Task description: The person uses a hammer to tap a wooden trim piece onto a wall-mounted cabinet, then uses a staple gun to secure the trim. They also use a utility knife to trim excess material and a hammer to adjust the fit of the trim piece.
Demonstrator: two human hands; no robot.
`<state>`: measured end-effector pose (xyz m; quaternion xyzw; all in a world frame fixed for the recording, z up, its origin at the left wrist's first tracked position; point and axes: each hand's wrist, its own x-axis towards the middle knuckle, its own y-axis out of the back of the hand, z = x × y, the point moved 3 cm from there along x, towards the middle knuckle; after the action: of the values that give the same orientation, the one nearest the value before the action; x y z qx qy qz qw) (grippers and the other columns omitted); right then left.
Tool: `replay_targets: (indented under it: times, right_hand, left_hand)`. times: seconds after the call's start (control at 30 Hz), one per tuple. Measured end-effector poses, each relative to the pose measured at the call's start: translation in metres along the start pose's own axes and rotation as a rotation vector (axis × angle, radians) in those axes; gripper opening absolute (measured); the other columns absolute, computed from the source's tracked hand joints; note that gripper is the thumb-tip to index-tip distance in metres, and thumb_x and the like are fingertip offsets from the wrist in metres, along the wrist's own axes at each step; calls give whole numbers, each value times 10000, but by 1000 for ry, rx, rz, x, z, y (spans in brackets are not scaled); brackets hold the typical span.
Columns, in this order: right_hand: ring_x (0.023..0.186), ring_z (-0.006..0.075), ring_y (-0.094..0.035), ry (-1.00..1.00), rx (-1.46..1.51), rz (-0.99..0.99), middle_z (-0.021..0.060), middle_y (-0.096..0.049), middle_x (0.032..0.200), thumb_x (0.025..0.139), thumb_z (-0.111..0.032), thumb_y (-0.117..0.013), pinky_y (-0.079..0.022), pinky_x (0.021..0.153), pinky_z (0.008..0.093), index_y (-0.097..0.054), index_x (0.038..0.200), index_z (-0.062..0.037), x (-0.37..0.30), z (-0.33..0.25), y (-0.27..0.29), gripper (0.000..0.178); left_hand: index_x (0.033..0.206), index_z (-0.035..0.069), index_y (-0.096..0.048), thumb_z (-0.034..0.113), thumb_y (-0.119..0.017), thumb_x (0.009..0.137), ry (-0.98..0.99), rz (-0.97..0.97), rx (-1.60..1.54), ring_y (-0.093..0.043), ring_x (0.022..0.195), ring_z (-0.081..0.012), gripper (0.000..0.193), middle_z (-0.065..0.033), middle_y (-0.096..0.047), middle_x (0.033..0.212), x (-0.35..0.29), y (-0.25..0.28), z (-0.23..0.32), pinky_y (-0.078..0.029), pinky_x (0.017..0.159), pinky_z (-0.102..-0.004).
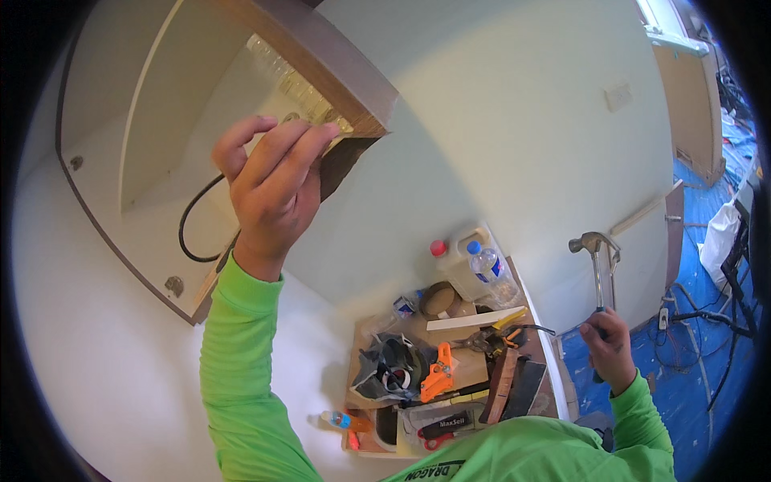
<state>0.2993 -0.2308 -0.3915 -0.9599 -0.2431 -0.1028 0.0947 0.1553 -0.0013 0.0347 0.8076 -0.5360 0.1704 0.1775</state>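
My left hand (277,181) is raised to the lower edge of a wooden cabinet (361,88). Its fingers are bent, with the tips at the cabinet's edge. The thumb side is turned away, so whatever it pinches there is hidden. Within the opening beside these fingers is a row of clear, ribbed glass-like pieces (293,80). Low on the right, my right hand (610,349) grips a claw hammer (596,269) by its dark handle. The metal head points upward, apart from the cabinet.
Below, a cluttered board (482,377) carries a jug (462,265), a water bottle (491,265), a tape roll (439,299), an orange tool (438,373), pliers (482,341) and wood pieces (502,386). A black cable (186,225) loops by the cabinet. Blue sheeting (582,377) covers the floor.
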Motion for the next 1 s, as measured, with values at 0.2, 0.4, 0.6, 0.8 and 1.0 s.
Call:
replay_targets:
  times: [0.2, 0.4, 0.6, 0.8, 1.0]
  right_hand:
    - [520, 102, -496, -80, 11, -46, 37, -491, 845, 941, -49, -668, -403, 441, 263, -619, 820, 34, 0, -23, -4, 155]
    - [493, 79, -503, -62, -20, -73, 20, -492, 851, 970, -91, -654, -407, 399, 237, -605, 825, 18, -1, -26, -5, 188]
    - [486, 78, -499, -44, -22, -65, 19, -486, 846, 963, -81, -656, -402, 393, 232, -604, 818, 6, -1, -22, -9, 178]
    - [477, 55, -477, -54, -51, -69, -14, -486, 803, 970, -70, -630, -407, 391, 222, -587, 831, -21, -6, -20, -13, 153]
    - [477, 83, -518, -89, -23, -62, 30, -495, 879, 952, -55, -655, -415, 392, 239, -603, 818, 10, -7, -17, -9, 157]
  left_hand:
    - [989, 190, -769, -35, -776, 683, 18, 43, -18, -559, 1001, -206, 380, 63, -681, 943, -6, -2, -4, -387, 888, -316]
    - [1024, 176, -774, -16, -820, 702, -6, 55, -16, -545, 1013, -207, 378, 60, -689, 931, -6, 0, -3, -419, 889, -302]
    - [1019, 189, -773, -5, -827, 695, -7, 70, -1, -537, 1024, -217, 382, 65, -684, 927, -4, 3, -2, -416, 891, -302]
    - [1009, 201, -771, -13, -787, 697, 4, 79, 5, -545, 1025, -217, 378, 73, -685, 940, -6, 4, -1, -384, 902, -317]
    - [998, 213, -765, 3, -747, 695, 1, 78, 37, -569, 1025, -203, 369, 95, -681, 967, -6, 3, -3, -353, 902, -336]
